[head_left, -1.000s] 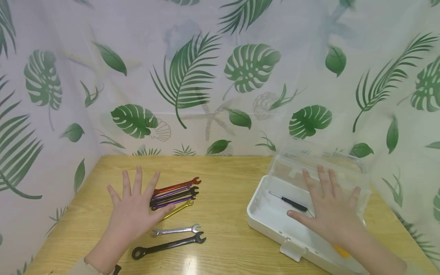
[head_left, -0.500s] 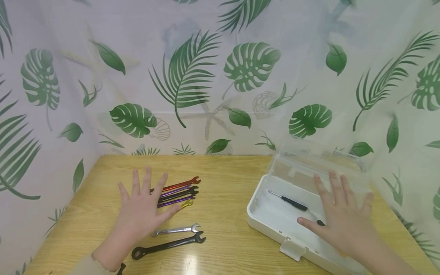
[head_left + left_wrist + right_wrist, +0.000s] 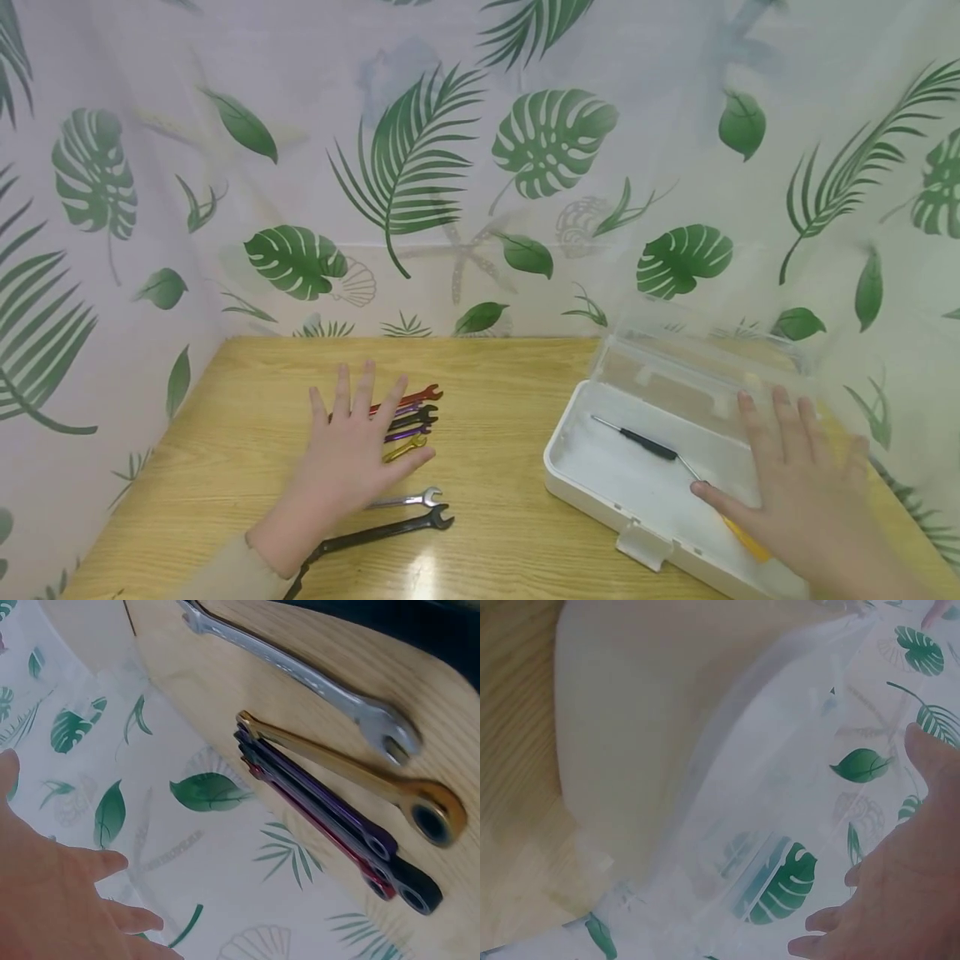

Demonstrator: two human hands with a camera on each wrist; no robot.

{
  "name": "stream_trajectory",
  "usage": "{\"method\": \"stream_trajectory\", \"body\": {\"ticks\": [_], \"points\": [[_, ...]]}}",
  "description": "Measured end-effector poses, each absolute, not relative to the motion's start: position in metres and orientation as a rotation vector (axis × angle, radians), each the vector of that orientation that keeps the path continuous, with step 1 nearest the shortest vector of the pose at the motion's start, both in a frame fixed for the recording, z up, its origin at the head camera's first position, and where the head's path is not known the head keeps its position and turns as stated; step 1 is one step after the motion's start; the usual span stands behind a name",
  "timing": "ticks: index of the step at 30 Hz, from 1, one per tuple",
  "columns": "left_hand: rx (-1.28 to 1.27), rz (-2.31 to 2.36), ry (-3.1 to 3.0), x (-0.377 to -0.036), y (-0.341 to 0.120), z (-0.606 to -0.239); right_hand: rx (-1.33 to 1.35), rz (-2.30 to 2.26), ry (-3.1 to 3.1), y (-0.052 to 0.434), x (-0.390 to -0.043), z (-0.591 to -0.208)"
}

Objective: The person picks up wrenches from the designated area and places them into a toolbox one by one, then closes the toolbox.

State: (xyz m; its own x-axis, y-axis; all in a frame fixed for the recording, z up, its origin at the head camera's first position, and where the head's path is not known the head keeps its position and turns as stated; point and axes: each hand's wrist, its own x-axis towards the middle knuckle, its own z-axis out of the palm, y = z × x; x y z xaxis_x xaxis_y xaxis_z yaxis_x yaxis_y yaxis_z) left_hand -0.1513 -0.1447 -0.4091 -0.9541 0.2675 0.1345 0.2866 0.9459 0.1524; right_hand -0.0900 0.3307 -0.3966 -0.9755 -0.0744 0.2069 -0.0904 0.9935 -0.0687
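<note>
In the head view my left hand (image 3: 348, 458) hovers with spread fingers over several wrenches on the table, partly covering them. Past its fingers show a red wrench (image 3: 423, 394), a small black one (image 3: 422, 417), purple ones and a yellow wrench (image 3: 408, 447). Nearer lie a silver wrench (image 3: 408, 500) and a large black wrench (image 3: 390, 530). My right hand (image 3: 806, 492), fingers also spread, is over the right part of a white box (image 3: 558, 479). Inside are a black-handled screwdriver (image 3: 648, 444) and an orange piece (image 3: 746, 537) partly hidden by that hand. Neither hand holds anything.
The box's clear lid (image 3: 675, 358) stands raised toward the back. A white latch (image 3: 643, 546) sticks out from its front side. The wooden table (image 3: 495, 467) meets a leaf-patterned sheet (image 3: 450, 192) behind and at both sides.
Both hands have drifted to the right, fingers still spread. The left hand now covers more of the wrenches, and more of the box's inside shows beside the right hand. Wrenches and box stay put.
</note>
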Motion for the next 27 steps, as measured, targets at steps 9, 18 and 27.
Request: {"method": "stream_trajectory", "body": {"ticks": [9,18,27], "points": [[-0.583,-0.299,-2.989,-0.165,-0.111,-0.412,0.000,0.083,-2.973,0.354,-0.083,-0.394],[-0.702,-0.288,-3.018,-0.168,-0.071,-0.423,-0.182,0.118,-2.991,0.370,-0.077,-0.400],[-0.870,-0.289,-2.984,-0.171,-0.035,-0.429,-0.235,0.225,-2.960,0.381,-0.062,-0.410]]}}
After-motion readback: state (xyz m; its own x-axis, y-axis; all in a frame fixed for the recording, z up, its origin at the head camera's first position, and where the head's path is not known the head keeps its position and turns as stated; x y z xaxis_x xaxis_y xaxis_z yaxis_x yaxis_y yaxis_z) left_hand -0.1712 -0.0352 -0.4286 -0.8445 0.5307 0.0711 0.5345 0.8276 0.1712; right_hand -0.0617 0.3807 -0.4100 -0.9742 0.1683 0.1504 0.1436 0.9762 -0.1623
